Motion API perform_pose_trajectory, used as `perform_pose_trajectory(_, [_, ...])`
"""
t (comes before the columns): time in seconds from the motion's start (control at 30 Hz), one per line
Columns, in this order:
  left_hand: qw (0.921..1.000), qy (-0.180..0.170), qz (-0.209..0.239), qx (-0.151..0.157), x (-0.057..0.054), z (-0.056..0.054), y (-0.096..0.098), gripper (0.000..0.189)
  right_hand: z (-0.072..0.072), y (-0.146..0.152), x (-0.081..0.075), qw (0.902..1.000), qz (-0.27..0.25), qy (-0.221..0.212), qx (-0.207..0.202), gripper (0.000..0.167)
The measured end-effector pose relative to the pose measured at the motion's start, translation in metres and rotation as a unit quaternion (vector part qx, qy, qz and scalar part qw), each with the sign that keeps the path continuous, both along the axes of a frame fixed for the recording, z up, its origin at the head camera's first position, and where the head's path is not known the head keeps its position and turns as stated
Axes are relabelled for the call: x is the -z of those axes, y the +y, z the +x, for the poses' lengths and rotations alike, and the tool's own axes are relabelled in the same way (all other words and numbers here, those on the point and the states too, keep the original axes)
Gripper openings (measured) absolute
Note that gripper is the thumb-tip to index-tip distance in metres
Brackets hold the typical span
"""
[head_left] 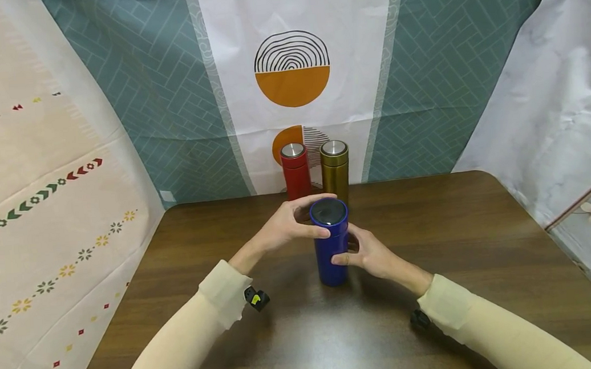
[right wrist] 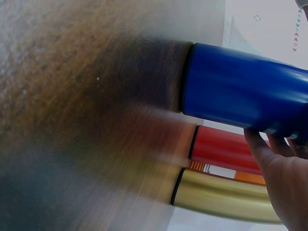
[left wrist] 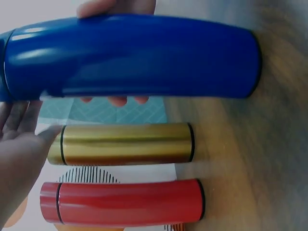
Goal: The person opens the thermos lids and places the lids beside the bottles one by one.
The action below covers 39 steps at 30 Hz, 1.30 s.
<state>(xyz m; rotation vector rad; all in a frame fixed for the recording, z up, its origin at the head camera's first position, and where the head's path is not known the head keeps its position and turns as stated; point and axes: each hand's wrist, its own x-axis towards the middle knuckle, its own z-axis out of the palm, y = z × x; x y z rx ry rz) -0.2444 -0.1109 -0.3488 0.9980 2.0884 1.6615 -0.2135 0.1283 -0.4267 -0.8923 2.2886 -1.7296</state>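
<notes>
A blue thermos flask [head_left: 330,268] with a dark, shiny lid top stands upright on the wooden table, in front of me. Around its lid curl the thumb and fingers of my left hand [head_left: 285,225]. Lower down, my right hand [head_left: 375,254] grips the body from the right, thumb across the front. In the left wrist view the flask [left wrist: 134,57] lies across the picture, and part of my left hand [left wrist: 21,154] shows at the lid end. The right wrist view has the flask's base [right wrist: 211,79] at the tabletop and my right hand [right wrist: 288,178] against its side.
Behind the blue flask, a red thermos flask [head_left: 297,178] and a gold one [head_left: 335,176] stand side by side near the table's back edge. A patterned curtain [head_left: 176,101] hangs behind them. The brown table [head_left: 225,349] spreads out on both sides.
</notes>
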Motion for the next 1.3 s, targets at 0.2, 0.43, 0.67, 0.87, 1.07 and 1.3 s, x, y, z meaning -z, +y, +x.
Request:
perform_pose_trajectory(0.2, [0.9982,-0.016,0.041,-0.041,0.008,0.01,0.006,0.064,0.001,0.0,0.0,1.0,-0.002,0.003,-0.001,0.071])
perform_pose_trajectory(0.43, [0.9924,-0.001,0.06,-0.107,0.013,0.027,0.013,0.066,0.002,0.0,0.0,1.0,-0.005,0.003,-0.006,0.071])
perform_pose_trajectory(0.67, [0.9945,-0.002,0.046,-0.094,0.009,0.028,0.01,0.071,0.002,-0.001,0.0,1.0,-0.004,0.004,-0.005,0.069])
perform_pose_trajectory(0.87, [0.9997,-0.008,-0.005,-0.021,0.0,0.01,0.0,0.072,0.003,-0.001,0.0,1.0,0.003,-0.004,-0.001,0.07])
perform_pose_trajectory(1.07, [0.9997,0.009,-0.018,0.015,-0.003,0.0,-0.001,0.07,0.003,-0.001,0.0,0.9999,0.011,0.002,0.005,0.069])
perform_pose_trajectory(1.3, [0.9999,-0.007,0.014,0.002,0.004,0.003,0.001,0.066,0.004,-0.002,0.0,0.9999,0.008,0.009,0.012,0.068])
